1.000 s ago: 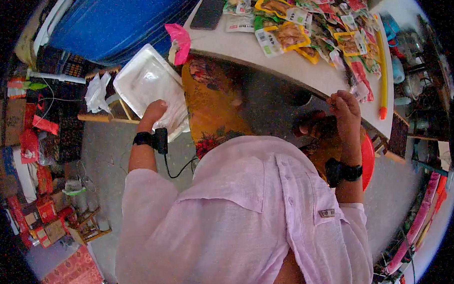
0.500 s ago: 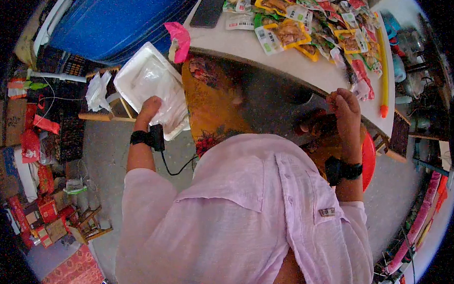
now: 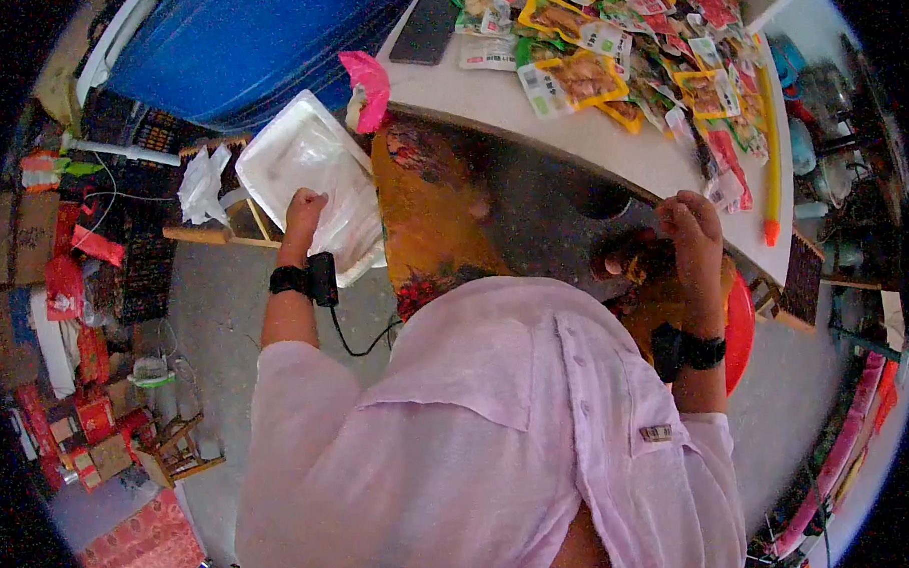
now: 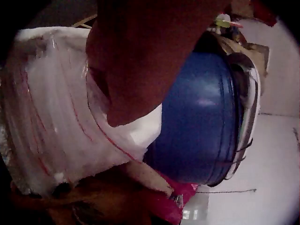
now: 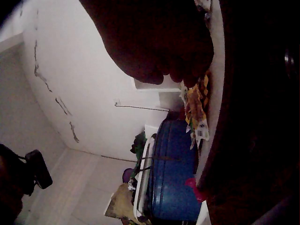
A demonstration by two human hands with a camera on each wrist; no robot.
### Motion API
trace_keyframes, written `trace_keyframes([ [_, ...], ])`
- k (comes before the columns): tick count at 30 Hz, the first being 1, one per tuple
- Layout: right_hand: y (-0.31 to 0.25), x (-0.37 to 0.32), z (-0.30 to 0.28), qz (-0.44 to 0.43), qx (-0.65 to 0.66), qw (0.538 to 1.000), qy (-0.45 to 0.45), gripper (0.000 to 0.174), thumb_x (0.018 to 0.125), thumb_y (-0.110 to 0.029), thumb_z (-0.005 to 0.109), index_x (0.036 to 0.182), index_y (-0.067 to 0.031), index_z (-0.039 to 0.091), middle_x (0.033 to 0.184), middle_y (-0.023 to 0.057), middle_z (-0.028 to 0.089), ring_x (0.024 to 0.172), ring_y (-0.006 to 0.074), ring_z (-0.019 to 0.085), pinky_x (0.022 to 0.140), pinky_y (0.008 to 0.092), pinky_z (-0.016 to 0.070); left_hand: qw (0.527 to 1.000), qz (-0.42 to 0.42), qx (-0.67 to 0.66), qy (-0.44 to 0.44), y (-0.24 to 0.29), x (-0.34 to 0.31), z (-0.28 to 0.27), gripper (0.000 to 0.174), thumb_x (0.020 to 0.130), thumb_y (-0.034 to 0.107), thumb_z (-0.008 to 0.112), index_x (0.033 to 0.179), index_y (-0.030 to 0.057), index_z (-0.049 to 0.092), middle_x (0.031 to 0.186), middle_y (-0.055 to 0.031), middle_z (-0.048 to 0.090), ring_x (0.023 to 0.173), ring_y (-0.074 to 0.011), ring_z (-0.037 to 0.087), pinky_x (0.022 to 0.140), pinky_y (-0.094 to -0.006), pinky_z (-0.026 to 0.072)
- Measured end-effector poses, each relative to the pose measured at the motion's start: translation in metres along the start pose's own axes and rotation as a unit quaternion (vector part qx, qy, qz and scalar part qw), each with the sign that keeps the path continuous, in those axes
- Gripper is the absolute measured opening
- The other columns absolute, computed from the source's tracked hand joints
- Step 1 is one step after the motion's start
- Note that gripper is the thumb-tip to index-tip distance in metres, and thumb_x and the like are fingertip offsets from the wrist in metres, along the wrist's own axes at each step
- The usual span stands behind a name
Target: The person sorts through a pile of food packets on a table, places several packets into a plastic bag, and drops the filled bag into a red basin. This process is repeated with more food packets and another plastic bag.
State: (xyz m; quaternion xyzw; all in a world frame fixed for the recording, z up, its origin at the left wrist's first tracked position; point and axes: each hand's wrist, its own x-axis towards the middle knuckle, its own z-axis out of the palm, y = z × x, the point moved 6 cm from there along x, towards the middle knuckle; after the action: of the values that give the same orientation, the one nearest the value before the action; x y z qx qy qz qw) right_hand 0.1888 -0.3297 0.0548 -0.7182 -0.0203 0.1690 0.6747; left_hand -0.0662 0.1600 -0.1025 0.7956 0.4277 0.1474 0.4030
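Observation:
My left hand (image 3: 305, 217) is over a white foam box (image 3: 262, 156) with clear plastic bags inside. In the left wrist view, the fingers (image 4: 117, 110) are curled at the raised edge of a clear zip bag (image 4: 61, 112), which has red seal lines. The fingertips pinch the film there, partly hidden behind the hand. At the table's near edge, my right hand (image 3: 695, 231) rests with loosely bent fingers and no object showing in them. Many sealed food packets (image 3: 573, 80) lie heaped on the white table (image 3: 560, 145) beyond it.
A dark phone (image 3: 423, 30) lies at the table's left corner, near a pink packet (image 3: 370, 92) hanging by the edge. A yellow stick (image 3: 771, 143) lines the right side. Behind the foam box is a blue tub (image 3: 256, 51). White crumpled plastic (image 3: 204, 183) sits left of the box.
My left hand dipped further over the foam box and has since drawn back a little, its fingers curled at the bags. My right hand stays at the table edge. The view shifted slightly.

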Motion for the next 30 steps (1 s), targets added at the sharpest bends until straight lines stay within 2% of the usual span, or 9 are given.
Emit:
trace_keyframes([
  [2,-0.002,-0.002,0.002,0.004,0.027,1.0,-0.001,0.017,0.075,-0.007,0.045,0.09,0.0004,0.045,0.079,0.0066,0.05,0.073,0.0142,0.048,0.063,0.0232,0.0395,0.997,-0.026,-0.075,-0.025,-0.011,0.003,0.002,0.019,0.066,0.019,0.055,0.064,0.0023,0.047,0.06,-0.0065,0.048,0.055,-0.0163,0.043,0.053,-0.0284,0.036],
  [5,-0.007,-0.008,0.007,0.022,0.061,0.998,0.009,0.017,0.075,-0.008,0.046,0.09,-0.0002,0.045,0.078,0.0063,0.05,0.072,0.014,0.049,0.062,0.023,0.0394,0.991,-0.06,-0.107,0.055,-0.006,0.002,-0.008,0.017,0.065,0.017,0.054,0.065,0.0023,0.047,0.059,-0.0075,0.047,0.053,-0.0165,0.041,0.052,-0.0299,0.0353],
  [8,-0.003,-0.004,0.005,0.01,0.065,0.998,-0.002,0.017,0.075,-0.008,0.046,0.09,-0.0009,0.045,0.077,0.0059,0.05,0.071,0.0136,0.049,0.061,0.0225,0.0394,0.992,0.04,0.045,0.112,0.004,0.006,-0.021,0.016,0.063,0.015,0.054,0.068,0.0021,0.047,0.062,-0.0088,0.048,0.056,-0.0185,0.045,0.053,-0.0298,0.0364],
  [14,0.0,-0.001,0.006,-0.001,0.056,0.998,-0.011,0.016,0.075,-0.007,0.046,0.09,-0.0019,0.046,0.076,0.0054,0.051,0.07,0.0127,0.048,0.06,0.0219,0.0389,0.987,0.045,0.081,0.13,0.01,0.004,-0.006,0.022,0.059,0.015,0.053,0.076,0.0019,0.049,0.07,-0.0121,0.052,0.068,-0.0233,0.051,0.061,-0.0307,0.039],
  [20,0.0,-0.001,0.004,0.013,0.044,0.999,0.003,0.015,0.075,-0.007,0.045,0.089,-0.0017,0.046,0.075,0.0053,0.051,0.067,0.0117,0.047,0.058,0.0213,0.0382,0.972,0.109,0.203,0.045,0.006,0.012,-0.001,0.024,0.062,0.022,0.058,0.073,0.0021,0.05,0.07,-0.0098,0.052,0.067,-0.0212,0.051,0.062,-0.03,0.039],
  [23,0.003,0.002,0.001,-0.002,0.039,0.999,-0.004,0.015,0.075,-0.007,0.044,0.089,-0.0015,0.046,0.075,0.0051,0.051,0.067,0.0114,0.047,0.058,0.0211,0.038,0.99,0.056,0.032,0.127,0.026,-0.003,-0.023,0.023,0.065,0.024,0.058,0.07,0.0019,0.051,0.067,-0.0093,0.052,0.063,-0.0209,0.05,0.06,-0.0282,0.0387],
  [24,0.004,0.003,0.0,-0.009,0.038,0.999,-0.007,0.015,0.075,-0.007,0.044,0.089,-0.0014,0.046,0.075,0.005,0.051,0.067,0.0113,0.047,0.058,0.0211,0.0379,0.974,0.133,0.07,0.171,0.043,-0.006,-0.036,0.019,0.068,0.021,0.055,0.069,0.0023,0.05,0.063,-0.0101,0.051,0.059,-0.0218,0.049,0.058,-0.0277,0.0387],
  [27,0.004,0.007,-0.002,-0.013,0.028,0.999,-0.018,0.022,0.072,-0.011,0.05,0.092,-0.0019,0.045,0.078,0.0063,0.051,0.072,0.0137,0.048,0.063,0.0229,0.0401,0.987,0.082,0.071,0.116,0.052,0.001,-0.049,0.018,0.069,0.02,0.054,0.068,0.0027,0.049,0.062,-0.0114,0.05,0.058,-0.0238,0.049,0.056,-0.0288,0.0386],
  [30,0.004,0.007,0.001,-0.011,0.026,0.999,-0.023,0.021,0.072,-0.011,0.05,0.091,-0.0022,0.046,0.078,0.0065,0.051,0.071,0.0139,0.048,0.062,0.0231,0.0404,0.925,0.253,0.263,0.108,0.024,0.01,-0.017,0.025,0.068,0.026,0.055,0.067,0.0018,0.048,0.059,-0.0103,0.048,0.056,-0.0208,0.047,0.056,-0.0292,0.0377],
])
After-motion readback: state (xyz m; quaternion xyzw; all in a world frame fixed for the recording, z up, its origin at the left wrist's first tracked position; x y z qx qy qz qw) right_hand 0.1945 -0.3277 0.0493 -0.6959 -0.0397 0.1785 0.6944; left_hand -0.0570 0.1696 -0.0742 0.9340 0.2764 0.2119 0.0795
